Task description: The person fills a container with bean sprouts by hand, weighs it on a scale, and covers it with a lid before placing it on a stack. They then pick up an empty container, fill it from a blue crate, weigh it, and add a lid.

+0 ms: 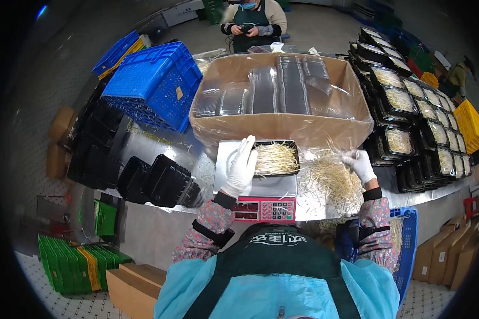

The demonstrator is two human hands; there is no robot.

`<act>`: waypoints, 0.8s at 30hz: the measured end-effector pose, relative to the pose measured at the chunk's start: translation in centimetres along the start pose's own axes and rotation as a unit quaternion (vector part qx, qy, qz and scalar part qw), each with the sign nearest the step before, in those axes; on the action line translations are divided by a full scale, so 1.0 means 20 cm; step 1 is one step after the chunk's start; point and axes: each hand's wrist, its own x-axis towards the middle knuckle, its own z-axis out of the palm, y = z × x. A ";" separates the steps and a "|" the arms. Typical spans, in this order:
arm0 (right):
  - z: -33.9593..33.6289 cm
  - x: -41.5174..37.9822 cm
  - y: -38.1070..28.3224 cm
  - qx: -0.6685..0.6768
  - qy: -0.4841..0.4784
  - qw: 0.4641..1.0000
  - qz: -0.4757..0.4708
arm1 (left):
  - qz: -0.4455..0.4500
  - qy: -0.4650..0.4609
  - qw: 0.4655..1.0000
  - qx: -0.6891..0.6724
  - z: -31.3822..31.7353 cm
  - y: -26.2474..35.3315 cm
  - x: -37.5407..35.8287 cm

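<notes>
A black tray (pixel 276 158) filled with pale bean sprouts rests on the metal plate of a scale (pixel 226 181) with a red keypad panel. My left hand (pixel 241 167), in a white glove, lies flat against the tray's left edge, fingers stretched forward. To the right, my gloved right hand (pixel 359 164) is closed at the edge of a loose sprout pile (pixel 330 181); a few strands show at its fingertips.
Beyond the scale stands a cardboard box (pixel 282 125) of clear lids. Blue crates (pixel 154 85) and empty black trays (pixel 167 181) are at left, stacked filled trays (pixel 402 101) at right. A co-worker (pixel 254 24) stands across the table.
</notes>
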 end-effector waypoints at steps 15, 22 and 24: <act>0.12 0.04 -0.50 0.115 0.021 0.963 -0.244 | -0.145 0.072 0.957 -0.240 -0.42 -0.06 -0.14; 0.64 0.08 -0.69 -0.023 -0.048 0.903 -0.426 | -0.024 -0.047 0.998 -0.045 -0.33 0.12 -0.09; 0.78 0.15 -0.54 -0.107 -0.073 0.898 -0.421 | 0.055 -0.046 0.997 0.011 -0.32 0.25 -0.03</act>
